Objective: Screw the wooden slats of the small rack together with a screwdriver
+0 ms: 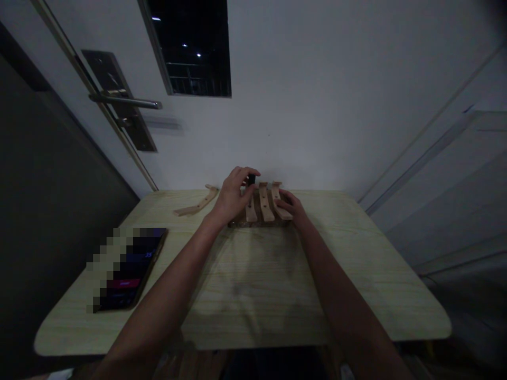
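My left hand (233, 194) is closed in a pinch on a small black piece (252, 180), held above the leftmost of three curved wooden strips. That left strip (251, 212) is partly hidden by the hand. The middle strip (265, 202), with dark holes along it, stands beside it on a brown wooden base (259, 224). My right hand (292, 206) grips the right strip (282, 212) at the base's right end, its thumb lying on the wood. Another curved wooden strip (198, 206) lies loose on the table to the left.
The pale wood-grain table (261, 285) has rounded corners and stands against a white door (317, 105) with a metal handle (130, 101) and a dark window (194, 53). A phone (132, 272), its screen lit and partly pixelated, lies at the table's left.
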The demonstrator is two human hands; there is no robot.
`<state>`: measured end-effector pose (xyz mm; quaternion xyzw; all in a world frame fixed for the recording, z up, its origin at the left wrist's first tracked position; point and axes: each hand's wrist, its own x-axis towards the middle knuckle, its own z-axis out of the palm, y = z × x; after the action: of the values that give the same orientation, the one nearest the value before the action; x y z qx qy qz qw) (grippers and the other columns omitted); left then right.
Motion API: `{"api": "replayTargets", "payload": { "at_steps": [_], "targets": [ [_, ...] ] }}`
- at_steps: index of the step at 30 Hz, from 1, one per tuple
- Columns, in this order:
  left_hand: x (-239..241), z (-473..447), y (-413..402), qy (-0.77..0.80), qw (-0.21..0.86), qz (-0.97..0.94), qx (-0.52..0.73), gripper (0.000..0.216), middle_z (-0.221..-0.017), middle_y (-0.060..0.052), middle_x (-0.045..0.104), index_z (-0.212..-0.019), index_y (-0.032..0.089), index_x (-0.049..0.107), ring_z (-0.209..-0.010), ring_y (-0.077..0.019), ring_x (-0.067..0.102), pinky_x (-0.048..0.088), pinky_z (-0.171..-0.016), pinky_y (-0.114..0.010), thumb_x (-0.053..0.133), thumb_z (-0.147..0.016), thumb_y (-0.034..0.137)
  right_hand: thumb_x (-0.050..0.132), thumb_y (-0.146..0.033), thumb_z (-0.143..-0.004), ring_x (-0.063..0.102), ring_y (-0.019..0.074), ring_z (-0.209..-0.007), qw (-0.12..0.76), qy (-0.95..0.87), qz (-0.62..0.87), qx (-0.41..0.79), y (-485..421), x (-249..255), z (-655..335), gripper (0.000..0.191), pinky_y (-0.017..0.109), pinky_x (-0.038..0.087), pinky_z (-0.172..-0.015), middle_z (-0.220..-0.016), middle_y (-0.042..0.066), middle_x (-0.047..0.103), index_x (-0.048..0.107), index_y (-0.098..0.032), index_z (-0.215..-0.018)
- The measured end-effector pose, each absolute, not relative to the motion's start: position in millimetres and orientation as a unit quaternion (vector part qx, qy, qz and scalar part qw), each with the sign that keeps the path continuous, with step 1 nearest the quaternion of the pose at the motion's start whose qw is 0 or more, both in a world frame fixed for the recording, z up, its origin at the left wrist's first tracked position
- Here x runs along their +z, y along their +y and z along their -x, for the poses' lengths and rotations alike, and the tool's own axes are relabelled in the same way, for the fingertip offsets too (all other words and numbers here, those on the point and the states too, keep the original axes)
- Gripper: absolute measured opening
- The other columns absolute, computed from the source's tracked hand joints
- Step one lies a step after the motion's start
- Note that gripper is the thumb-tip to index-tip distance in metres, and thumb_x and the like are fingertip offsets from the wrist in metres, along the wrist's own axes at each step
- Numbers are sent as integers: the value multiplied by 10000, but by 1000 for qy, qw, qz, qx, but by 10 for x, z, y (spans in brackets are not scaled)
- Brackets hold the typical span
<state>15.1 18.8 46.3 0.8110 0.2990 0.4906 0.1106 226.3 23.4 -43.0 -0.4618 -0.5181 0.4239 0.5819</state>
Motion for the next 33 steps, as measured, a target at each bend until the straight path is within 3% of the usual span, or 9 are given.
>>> {"api": "replayTargets", "payload": {
  "at_steps": [7,14,19,25,28,33],
  "targets": [
    [464,-145,189,292,151,-811,484,362,-1012,-37,632,-1107,200,519,-885,-127,623,536,-804,-287,466,-800,16,753,-407,-576,608,276,-1059,577,-521,455,433,233,-436,-2277,536,459,453,-959,-1122,80,673,644,-202,-1059],
    [504,-136,178,316,97,-808,489,251,-981,-26,549,-1004,206,584,-811,-119,571,525,-703,-256,658,-772,143,757,-400,-568,621,267,-1016,591,-502,456,437,244,-450,-2257,522,458,453,-950,-1083,78,682,642,-199,-1036],
    [486,-133,201,316,103,-805,491,262,-891,2,537,-979,213,584,-786,-109,566,518,-670,-224,664,-752,111,751,-391,-582,612,258,-1042,582,-516,444,444,211,-416,-2266,521,443,444,-965,-1123,75,675,636,-207,-1056],
    [462,-119,213,295,147,-807,491,323,-1037,-31,594,-1042,205,549,-844,-111,603,540,-707,-234,512,-771,34,755,-417,-571,602,265,-1065,574,-520,463,431,227,-420,-2282,532,457,436,-981,-1131,66,674,643,-215,-1050],
    [473,-124,200,288,162,-809,486,321,-1010,-24,610,-1044,202,532,-843,-109,615,546,-749,-254,481,-781,26,754,-424,-577,601,260,-1070,574,-522,458,433,225,-427,-2273,532,451,438,-980,-1131,66,675,641,-216,-1054],
    [509,-128,170,309,128,-810,482,269,-1039,-35,565,-1026,209,553,-877,-131,585,532,-716,-256,588,-784,99,747,-427,-586,617,257,-1031,587,-518,451,430,216,-430,-2251,520,440,447,-960,-1112,70,681,642,-213,-1048]
  ]
}}
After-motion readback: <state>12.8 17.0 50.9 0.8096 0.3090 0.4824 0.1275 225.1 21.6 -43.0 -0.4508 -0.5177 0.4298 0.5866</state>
